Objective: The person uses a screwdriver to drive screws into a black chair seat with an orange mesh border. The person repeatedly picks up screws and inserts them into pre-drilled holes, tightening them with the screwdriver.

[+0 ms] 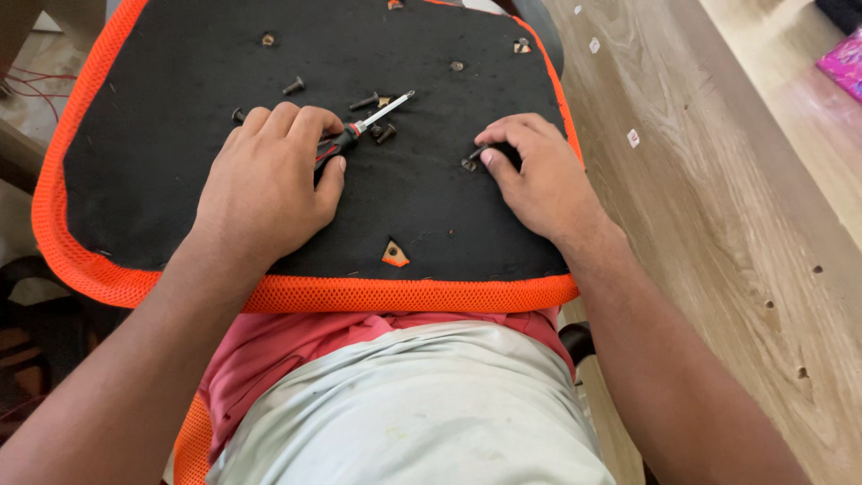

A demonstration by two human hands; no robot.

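We've got the seat pad (180,162) upside down on our lap by the wood table (718,224): black underside, orange mesh rim, stiff and light, best held at the rim. L hand (265,184) is curled round the screwdriver (364,126) handle, shaft pointing up-right over loose bolts (384,133). R hand (539,175) pinches a small dark bolt (476,154), hard, slick, easy to drop, at a hole w/ thumb & fingertips.
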